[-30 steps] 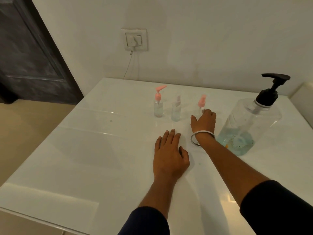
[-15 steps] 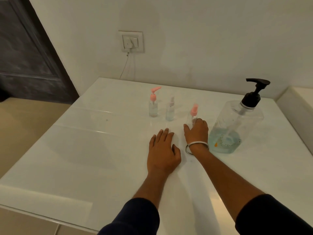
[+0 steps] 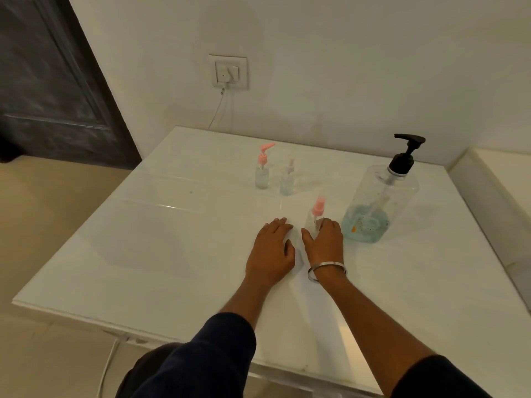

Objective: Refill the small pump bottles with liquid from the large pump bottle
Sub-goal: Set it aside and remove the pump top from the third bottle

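My right hand (image 3: 324, 242) grips a small clear bottle with a pink pump (image 3: 316, 214), upright on the white table (image 3: 172, 248), near the middle. My left hand (image 3: 271, 248) lies flat on the table just left of it, fingers together, holding nothing. Two more small pump bottles stand farther back: one with a pink pump (image 3: 262, 170) and a clear one (image 3: 287, 178) to its right. The large clear bottle with a black pump (image 3: 382, 193) stands right of my right hand, with a little blue liquid at its bottom.
A wall socket with a plugged-in cable (image 3: 228, 72) is on the wall behind the table. A dark door (image 3: 54, 81) is at the left. A white ledge (image 3: 494, 191) borders the table's right side.
My right hand has pulled the small pink-pump bottle toward me, away from the other two small bottles. The left hand stays flat on the table. The camera has drawn back.
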